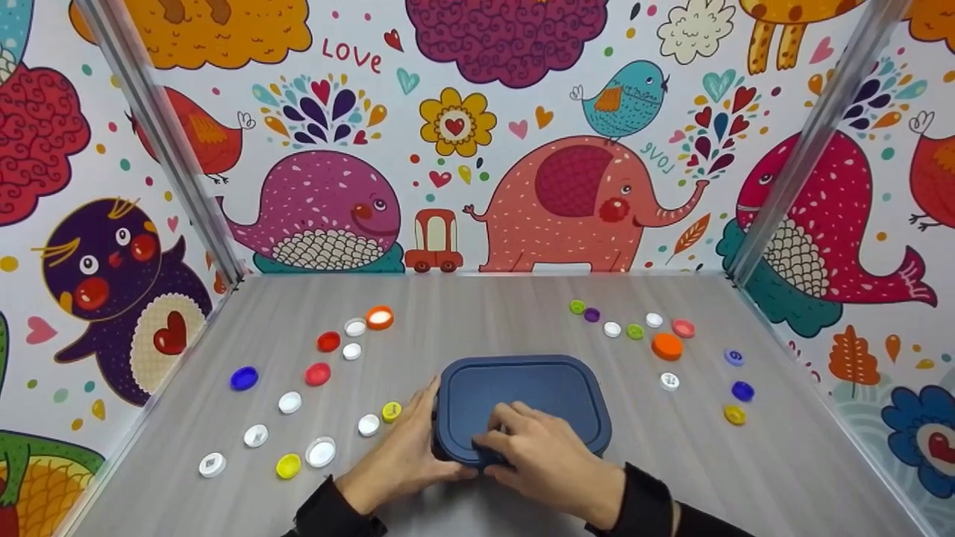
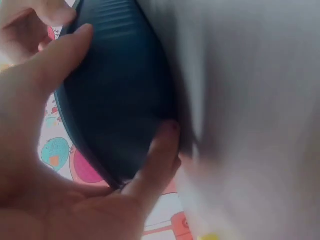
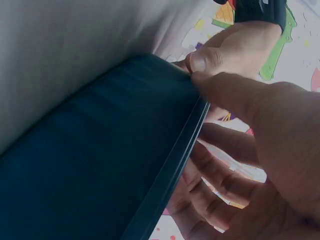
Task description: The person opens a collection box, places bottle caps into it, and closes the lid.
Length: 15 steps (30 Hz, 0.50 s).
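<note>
A dark blue rectangular lunch box with a lid [image 1: 533, 388] stands in front of me on the table. My left hand [image 1: 406, 447] grips its left side, with the thumb along the near wall and the fingers round the far left edge. Over the near left corner, my right hand [image 1: 541, 459] has its thumb at the lid's rim and its bent fingers on top. In the right wrist view, the right thumb [image 3: 225, 92] presses the rim close to the left thumb [image 3: 205, 60]. The box wall [image 2: 120, 85] fills much of the left wrist view. The box's contents are hidden.
Several bottle caps lie left of the box, among them a blue cap [image 1: 244, 378] and a yellow cap [image 1: 288, 466]. More are scattered on the right, including a large orange cap [image 1: 667, 346]. Cartoon-printed panels [image 1: 455, 216] enclose the grey table [image 1: 477, 313] at the back and sides.
</note>
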Tool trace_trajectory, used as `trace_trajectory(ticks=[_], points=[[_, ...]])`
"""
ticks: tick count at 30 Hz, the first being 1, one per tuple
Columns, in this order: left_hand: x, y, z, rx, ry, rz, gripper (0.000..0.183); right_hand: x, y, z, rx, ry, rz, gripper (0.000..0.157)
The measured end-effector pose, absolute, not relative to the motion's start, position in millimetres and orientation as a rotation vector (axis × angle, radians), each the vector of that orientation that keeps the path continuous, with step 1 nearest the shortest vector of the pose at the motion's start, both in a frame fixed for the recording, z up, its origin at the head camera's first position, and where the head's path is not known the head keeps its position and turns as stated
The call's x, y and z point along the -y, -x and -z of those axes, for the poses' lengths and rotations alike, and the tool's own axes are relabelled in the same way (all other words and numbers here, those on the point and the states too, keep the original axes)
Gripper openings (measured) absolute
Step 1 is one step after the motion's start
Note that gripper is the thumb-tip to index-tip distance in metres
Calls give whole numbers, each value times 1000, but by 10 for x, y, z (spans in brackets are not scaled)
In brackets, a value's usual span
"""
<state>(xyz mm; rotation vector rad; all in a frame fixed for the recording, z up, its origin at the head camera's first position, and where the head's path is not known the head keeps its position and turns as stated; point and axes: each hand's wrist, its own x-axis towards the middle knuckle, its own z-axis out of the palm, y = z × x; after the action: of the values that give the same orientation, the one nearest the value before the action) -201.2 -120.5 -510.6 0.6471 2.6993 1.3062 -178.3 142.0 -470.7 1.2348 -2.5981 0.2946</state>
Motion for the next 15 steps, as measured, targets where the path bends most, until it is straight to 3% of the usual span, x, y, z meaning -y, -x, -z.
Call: trace_trajectory(ticks=[5,15], points=[[1194,2022,5104,-2705,-682,-1307,145,-1342,1761,4682,2552,-1263,-240,19],[1198,2003,5121,-2723,-618,-1291,142,-1319,1778,4620,2580,-1262,-261,16]])
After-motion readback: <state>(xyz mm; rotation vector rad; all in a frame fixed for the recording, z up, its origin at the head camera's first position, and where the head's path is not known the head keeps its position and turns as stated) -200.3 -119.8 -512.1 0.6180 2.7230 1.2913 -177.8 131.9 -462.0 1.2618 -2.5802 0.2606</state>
